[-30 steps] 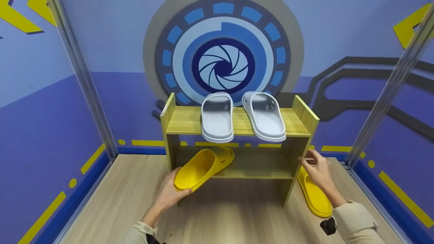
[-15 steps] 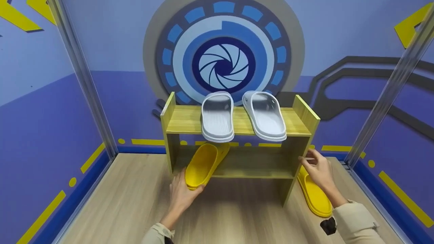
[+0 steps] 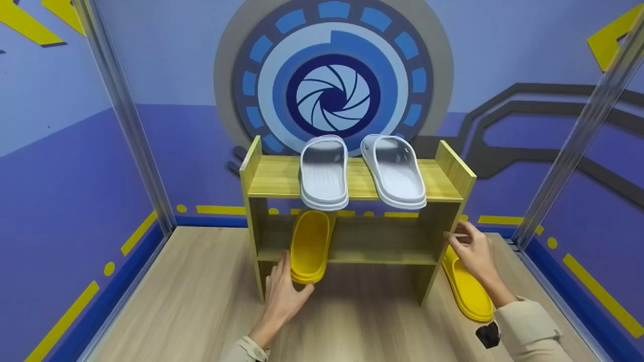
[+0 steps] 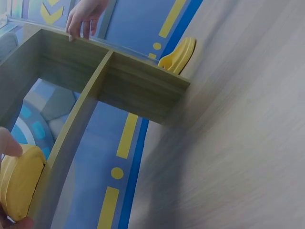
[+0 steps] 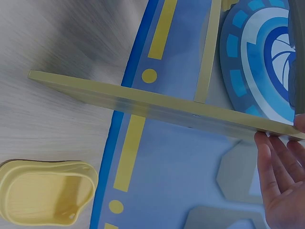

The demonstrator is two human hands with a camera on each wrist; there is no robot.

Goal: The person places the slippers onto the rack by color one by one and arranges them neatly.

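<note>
In the head view my left hand (image 3: pixel 286 296) holds a yellow clog (image 3: pixel 309 246) by its heel, fingers along its left side and thumb at the right of the heel. The clog lies toe inward at the left of the lower shelf of a small wooden shoe rack (image 3: pixel 387 244). The left wrist view shows the clog's heel (image 4: pixel 21 183) jutting past the shelf edge, between fingertips and thumb. My right hand (image 3: pixel 473 254) pinches the front edge of the rack's right side panel (image 5: pixel 157 102). Below it, a second yellow clog (image 3: pixel 470 291) lies on the table.
Two light grey clogs, a left one (image 3: pixel 324 176) and a right one (image 3: pixel 397 173), sit on the rack's top shelf, heels over its front edge. The wooden tabletop (image 3: pixel 201 286) meets blue printed walls (image 3: pixel 166 151) behind and at both sides. Metal posts (image 3: pixel 123 110) stand in the corners.
My left hand has moved right with the yellow clog, turning it from slanted to nearly straight and onto the lower shelf. The right hand stays at the rack's side panel.
</note>
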